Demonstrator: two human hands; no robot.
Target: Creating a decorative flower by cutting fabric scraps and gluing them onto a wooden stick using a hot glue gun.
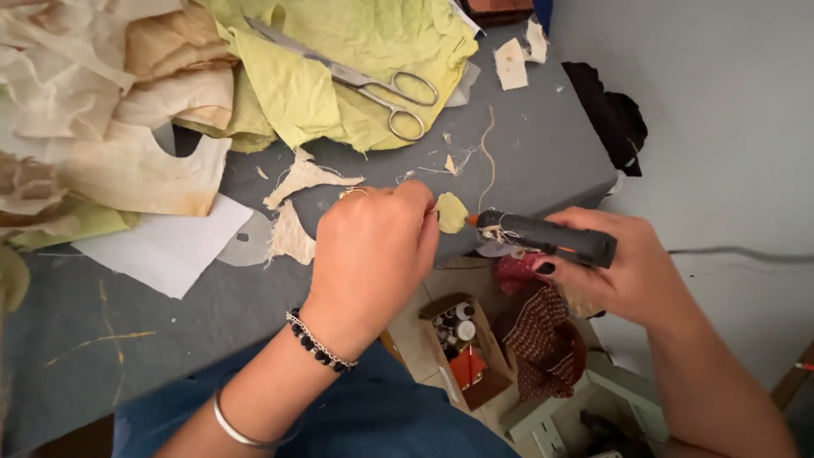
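Over the table edge [543, 191], left hand [373, 254] pinches a petal [451, 212] steady against the nozzle of the glue gun [543, 237] gripped in the right hand [632, 271].

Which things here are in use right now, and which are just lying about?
In use:
- left hand, pinching a small yellow-green petal
- right hand, holding the glue gun, nozzle at the petal

Lying about:
- scissors on the green fabric
- cream fabric
- white paper
- black scrap
- box of spools below the table
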